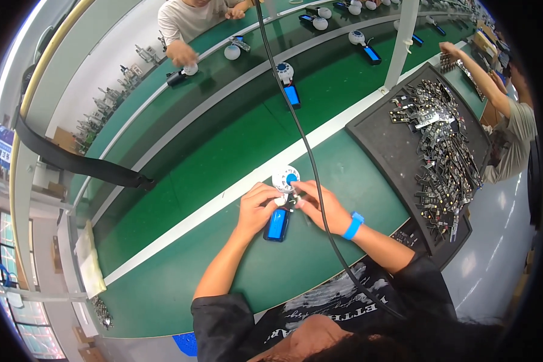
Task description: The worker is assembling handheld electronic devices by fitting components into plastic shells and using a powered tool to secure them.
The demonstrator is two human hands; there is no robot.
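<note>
On the green bench in front of me lies a device with a white round head (285,178), blue at its middle, and a dark oblong body (276,225) with a blue rectangular face. Small dark and pale parts show at the joint between head and body. My left hand (259,206) is closed at this joint from the left, thumb and fingers gripping it. From the right, my right hand (321,206) pinches at the same joint, its fingertips by the head's lower edge. Whatever small piece the right fingertips hold is too small to make out.
A black tray (380,142) heaped with small circuit boards (440,157) stands at my right. Beyond the bench's white edge runs a green conveyor (223,133) carrying similar devices (288,84). A black cable (301,127) hangs across the view. Co-workers sit across and at far right.
</note>
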